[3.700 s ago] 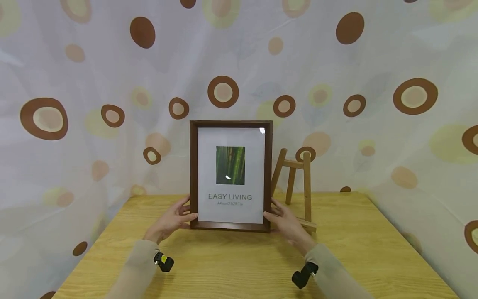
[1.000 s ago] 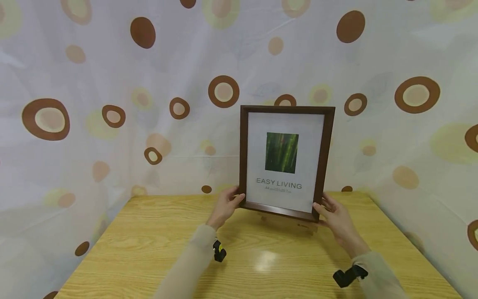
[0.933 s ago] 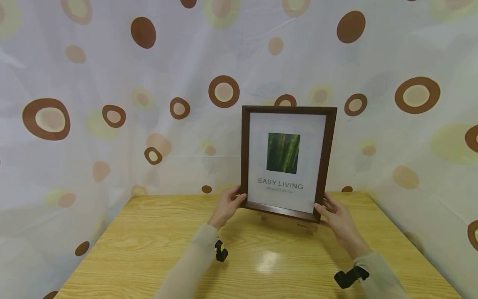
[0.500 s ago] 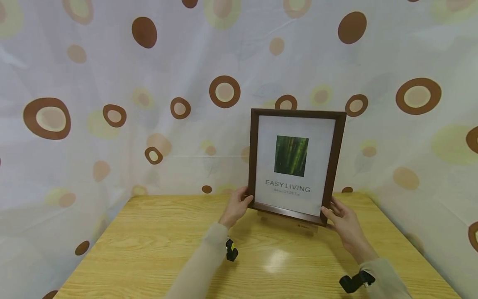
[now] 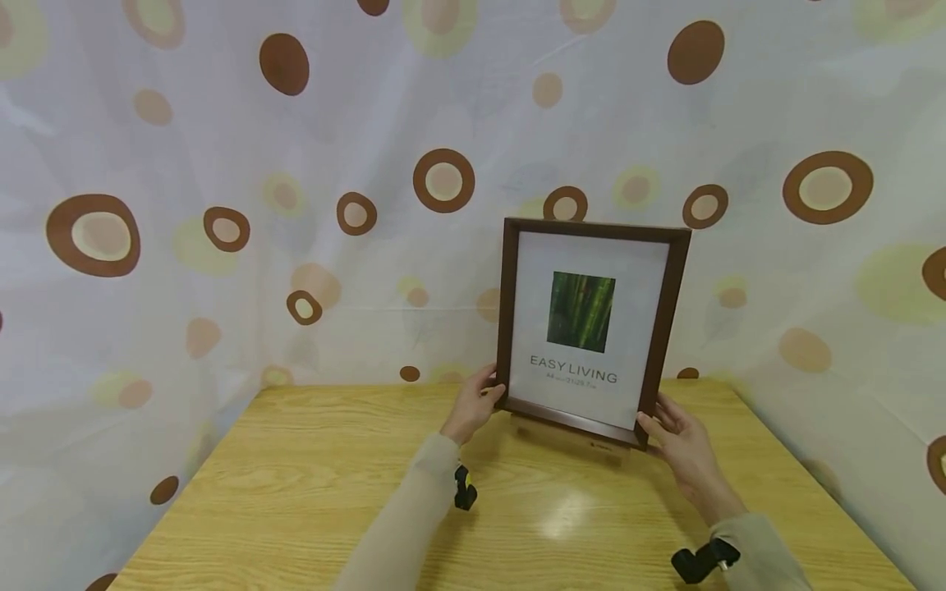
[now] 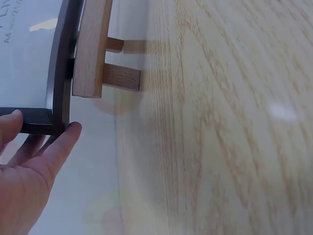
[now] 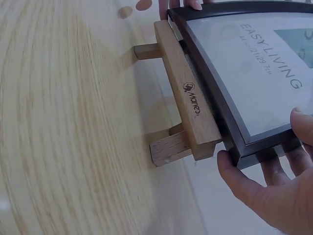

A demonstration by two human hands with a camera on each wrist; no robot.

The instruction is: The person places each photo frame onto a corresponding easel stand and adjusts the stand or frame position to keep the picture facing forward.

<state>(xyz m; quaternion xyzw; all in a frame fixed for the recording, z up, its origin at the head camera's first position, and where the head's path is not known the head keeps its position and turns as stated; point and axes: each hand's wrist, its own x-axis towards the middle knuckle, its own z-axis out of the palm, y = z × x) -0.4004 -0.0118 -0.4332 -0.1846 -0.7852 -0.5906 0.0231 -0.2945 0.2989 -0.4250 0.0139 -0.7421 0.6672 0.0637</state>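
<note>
A dark brown picture frame, with a green bamboo print and "EASY LIVING" on its white sheet, stands in front of a small wooden easel, tilted slightly. My left hand grips its lower left corner, thumb on the front. At the lower right corner my right hand holds it the same way, fingers around the side and underneath. Both wrist views show the bottom edge right at the easel's ledge; whether its whole length rests there I cannot tell. In the head view the frame hides most of the easel.
The easel's short feet stand on a light wood-grain table. Behind and beside the table hangs a pale curtain with brown and beige circles. A small black camera sits on the left wrist, another black camera on the right.
Both hands have carried the picture frame from left of the easel to the right, in front of it. Over the last second it has shifted slightly further right and down.
</note>
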